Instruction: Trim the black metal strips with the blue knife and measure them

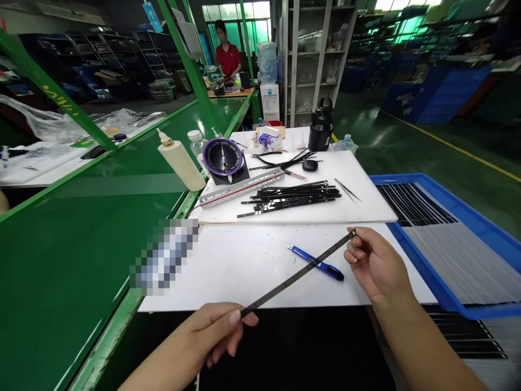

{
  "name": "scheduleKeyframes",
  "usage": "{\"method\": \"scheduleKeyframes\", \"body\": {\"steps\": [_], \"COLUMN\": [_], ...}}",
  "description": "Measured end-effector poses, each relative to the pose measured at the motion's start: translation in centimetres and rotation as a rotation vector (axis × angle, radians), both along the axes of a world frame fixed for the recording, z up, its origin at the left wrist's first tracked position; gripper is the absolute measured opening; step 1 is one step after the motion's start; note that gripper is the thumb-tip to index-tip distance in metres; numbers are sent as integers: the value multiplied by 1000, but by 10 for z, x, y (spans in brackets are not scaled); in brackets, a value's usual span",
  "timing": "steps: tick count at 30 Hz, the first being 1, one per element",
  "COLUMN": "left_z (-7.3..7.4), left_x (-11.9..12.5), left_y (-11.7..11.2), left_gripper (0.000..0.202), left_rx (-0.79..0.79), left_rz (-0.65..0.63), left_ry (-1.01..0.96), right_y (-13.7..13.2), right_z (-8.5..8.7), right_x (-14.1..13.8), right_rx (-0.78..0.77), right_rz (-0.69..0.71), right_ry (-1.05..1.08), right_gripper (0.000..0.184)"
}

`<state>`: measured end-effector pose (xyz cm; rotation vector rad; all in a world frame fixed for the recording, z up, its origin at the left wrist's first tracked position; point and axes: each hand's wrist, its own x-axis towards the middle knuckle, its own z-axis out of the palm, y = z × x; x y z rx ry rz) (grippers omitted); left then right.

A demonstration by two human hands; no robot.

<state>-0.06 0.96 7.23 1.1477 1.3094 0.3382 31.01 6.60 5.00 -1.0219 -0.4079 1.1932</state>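
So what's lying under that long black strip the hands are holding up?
Below the black strip, held at its ends by the left hand and right hand, lies a blue pen-like tool on the white board. The strip crosses the tool's middle, hiding that part.

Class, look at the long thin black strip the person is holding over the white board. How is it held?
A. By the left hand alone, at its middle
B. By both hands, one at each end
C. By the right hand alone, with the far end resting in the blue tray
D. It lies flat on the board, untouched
B: the left hand pinches the near end of the black strip and the right hand pinches the far end, so it spans between them above the white board and crosses over the blue pen.
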Motion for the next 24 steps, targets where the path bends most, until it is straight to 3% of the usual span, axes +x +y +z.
{"method": "scheduleKeyframes", "body": {"steps": [2, 7, 11, 24], "left_z": [-2, -2, 2, 1], "left_x": [-4, 1, 8, 11], "left_y": [5, 9, 9, 8], "left_gripper": [49, 40, 39, 32], "left_rx": [34, 73, 91, 126], "left_rz": [89, 264, 253, 241], "left_ry": [-20, -280, -382, -332], "right_y": [0, 0, 0, 2], "right_z": [1, -4, -9, -17], "right_x": [4, 12, 19, 18], "right_rx": [-5, -11, -18, -25], "right_rz": [-37, -110, -132, -164], "right_ry": [21, 37, 46, -14], "right_gripper": [14, 12, 9, 10]}}
